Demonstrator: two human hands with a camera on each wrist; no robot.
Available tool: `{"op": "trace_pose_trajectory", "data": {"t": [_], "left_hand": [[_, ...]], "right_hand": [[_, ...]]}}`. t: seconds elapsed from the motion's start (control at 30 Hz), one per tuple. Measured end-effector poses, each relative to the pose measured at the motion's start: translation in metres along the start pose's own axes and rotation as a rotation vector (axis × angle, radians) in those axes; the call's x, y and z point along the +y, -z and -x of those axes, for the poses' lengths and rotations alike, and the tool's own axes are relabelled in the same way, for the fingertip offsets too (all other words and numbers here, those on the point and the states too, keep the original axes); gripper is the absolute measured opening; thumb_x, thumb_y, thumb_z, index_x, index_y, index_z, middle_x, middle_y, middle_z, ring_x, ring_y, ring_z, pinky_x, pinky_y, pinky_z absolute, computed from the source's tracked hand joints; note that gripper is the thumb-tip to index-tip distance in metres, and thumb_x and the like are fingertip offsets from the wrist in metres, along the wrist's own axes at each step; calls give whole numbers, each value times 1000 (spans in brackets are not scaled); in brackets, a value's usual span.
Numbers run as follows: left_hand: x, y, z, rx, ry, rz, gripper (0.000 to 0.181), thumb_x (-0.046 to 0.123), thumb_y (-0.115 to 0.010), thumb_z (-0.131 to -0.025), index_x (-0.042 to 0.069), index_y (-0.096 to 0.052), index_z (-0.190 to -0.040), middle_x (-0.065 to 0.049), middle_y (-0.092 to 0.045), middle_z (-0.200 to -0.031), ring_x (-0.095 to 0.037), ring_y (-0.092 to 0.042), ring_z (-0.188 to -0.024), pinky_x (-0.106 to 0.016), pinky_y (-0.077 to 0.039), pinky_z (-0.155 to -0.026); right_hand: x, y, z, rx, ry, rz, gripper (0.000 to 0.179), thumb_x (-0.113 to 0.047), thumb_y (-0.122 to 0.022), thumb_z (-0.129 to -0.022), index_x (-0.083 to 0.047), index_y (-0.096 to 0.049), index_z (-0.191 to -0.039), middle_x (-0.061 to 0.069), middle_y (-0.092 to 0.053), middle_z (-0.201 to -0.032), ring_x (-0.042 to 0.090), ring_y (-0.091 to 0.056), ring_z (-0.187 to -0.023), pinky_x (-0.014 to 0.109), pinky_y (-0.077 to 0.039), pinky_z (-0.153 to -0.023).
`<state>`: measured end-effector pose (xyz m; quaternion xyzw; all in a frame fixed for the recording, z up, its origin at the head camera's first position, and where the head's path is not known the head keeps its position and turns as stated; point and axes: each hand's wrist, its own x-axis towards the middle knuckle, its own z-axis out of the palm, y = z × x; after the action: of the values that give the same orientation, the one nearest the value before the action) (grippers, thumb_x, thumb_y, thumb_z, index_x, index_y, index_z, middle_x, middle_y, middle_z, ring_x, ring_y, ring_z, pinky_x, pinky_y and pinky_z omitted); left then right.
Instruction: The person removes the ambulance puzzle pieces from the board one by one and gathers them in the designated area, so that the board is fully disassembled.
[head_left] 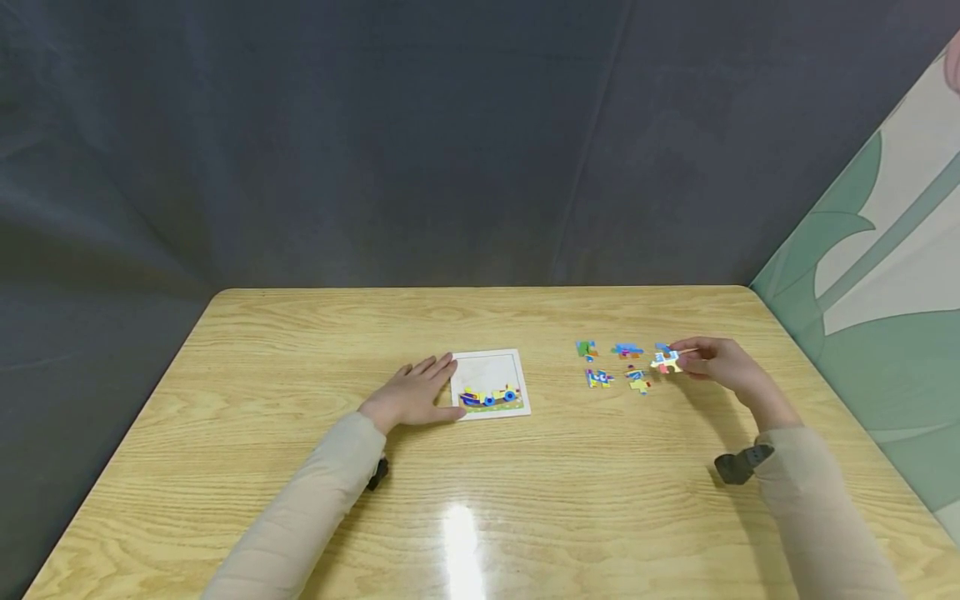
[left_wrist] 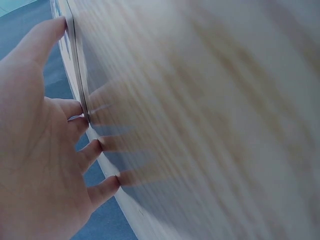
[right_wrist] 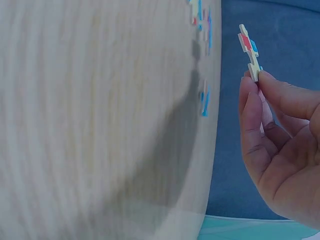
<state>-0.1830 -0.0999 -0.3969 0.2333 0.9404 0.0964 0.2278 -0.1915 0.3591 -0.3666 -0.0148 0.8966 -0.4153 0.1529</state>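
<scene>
A square puzzle board (head_left: 487,367) with a white rim lies flat mid-table, its lower part filled with a colourful vehicle picture. My left hand (head_left: 414,392) rests at the board's left side, fingers spread and fairly straight, thumb on the lower left corner. In the left wrist view, the left hand's fingertips (left_wrist: 111,183) touch the table beside the board's edge. Above the table on the right, my right hand (head_left: 716,362) pinches a jigsaw piece (right_wrist: 248,47) between thumb and fingers. That piece shows cream, red and blue and is raised off the surface.
Several loose jigsaw pieces (head_left: 598,378) lie on the wooden table (head_left: 480,467) between the board and my right hand. A dark cloth (head_left: 420,150) hangs behind the table's far edge. At the right side stands a green and white patterned panel (head_left: 892,358).
</scene>
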Motion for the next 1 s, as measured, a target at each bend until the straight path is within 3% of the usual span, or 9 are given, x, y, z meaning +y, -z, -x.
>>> {"op": "trace_pose_trajectory", "data": {"t": [0.47,1.0], "left_hand": [[1,3,3,-5,-8,8,83,58,-44,-94,13,-9,-155,-3,-3,-164,-27,-7,-151,-52,-10,-122],[1,1,1,-4,3,-2,84,62,-42,-93,17,-7,-156,1,0,-163,-25,-5,-151,-51,-10,-122]], "right_hand": [[18,4,0,-59,-33,-77,43,-3,-51,-96,22,-38,-129,-13,-60,-88,-7,-60,-79,18,-57,-76],[26,7,0,-128,-54,-102,46,-4,-53,-95,23,-38,-129,-19,-61,-86,-8,-59,-80,15,-55,-74]]}}
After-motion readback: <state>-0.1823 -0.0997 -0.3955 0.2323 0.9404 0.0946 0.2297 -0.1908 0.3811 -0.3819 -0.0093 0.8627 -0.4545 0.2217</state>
